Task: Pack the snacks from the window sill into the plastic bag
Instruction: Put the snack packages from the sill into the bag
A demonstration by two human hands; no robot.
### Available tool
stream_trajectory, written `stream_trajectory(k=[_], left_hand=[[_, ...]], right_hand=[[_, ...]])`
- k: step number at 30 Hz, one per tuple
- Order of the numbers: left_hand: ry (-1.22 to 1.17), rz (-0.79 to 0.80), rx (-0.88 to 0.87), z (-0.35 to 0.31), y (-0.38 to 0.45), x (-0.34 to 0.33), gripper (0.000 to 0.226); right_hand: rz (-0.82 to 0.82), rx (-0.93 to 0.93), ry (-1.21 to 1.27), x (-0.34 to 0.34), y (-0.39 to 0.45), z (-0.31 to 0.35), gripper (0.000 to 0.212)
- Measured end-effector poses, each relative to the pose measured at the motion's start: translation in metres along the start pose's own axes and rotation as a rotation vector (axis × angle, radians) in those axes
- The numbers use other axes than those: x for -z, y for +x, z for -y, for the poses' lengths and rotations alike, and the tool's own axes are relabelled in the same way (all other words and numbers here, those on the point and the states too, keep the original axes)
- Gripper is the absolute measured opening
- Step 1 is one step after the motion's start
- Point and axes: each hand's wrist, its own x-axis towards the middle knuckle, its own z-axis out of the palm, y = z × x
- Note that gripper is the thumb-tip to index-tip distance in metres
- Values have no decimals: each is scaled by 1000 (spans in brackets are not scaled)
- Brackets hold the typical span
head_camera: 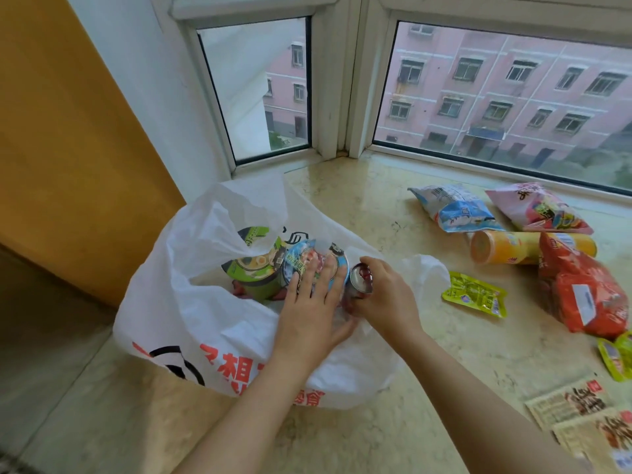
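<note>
A white plastic bag with red print lies open on the marble window sill. Inside it sit a green noodle cup and a blue noodle cup. My left hand lies flat on the blue cup's lid, fingers spread. My right hand grips a drink can at the bag's right rim, right beside the blue cup. Loose on the sill to the right are a blue packet, a pink packet, an orange tube, a red packet and a small yellow-green pouch.
More yellow-green pouches and beige flat packets lie at the right edge. Window panes close off the back. An orange-brown wall panel stands left of the bag. The sill's front edge runs along the lower left.
</note>
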Motion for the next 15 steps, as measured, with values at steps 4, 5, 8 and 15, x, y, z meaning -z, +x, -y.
stream_trajectory(k=[4,5,8,15], left_hand=[[-8,21,-9,4,0,-2,81],[-10,31,-9,5,0,-2,81],[-7,39,7,2,3,5,76],[-79,-122,-61,-61,36,40,60]], right_hand=[[40,6,-60,-4,3,-2,64],[55,15,-104,-3,2,-3,65],[64,51,-198,11,-4,-2,65],[-213,235,-360,76,-23,-46,39]])
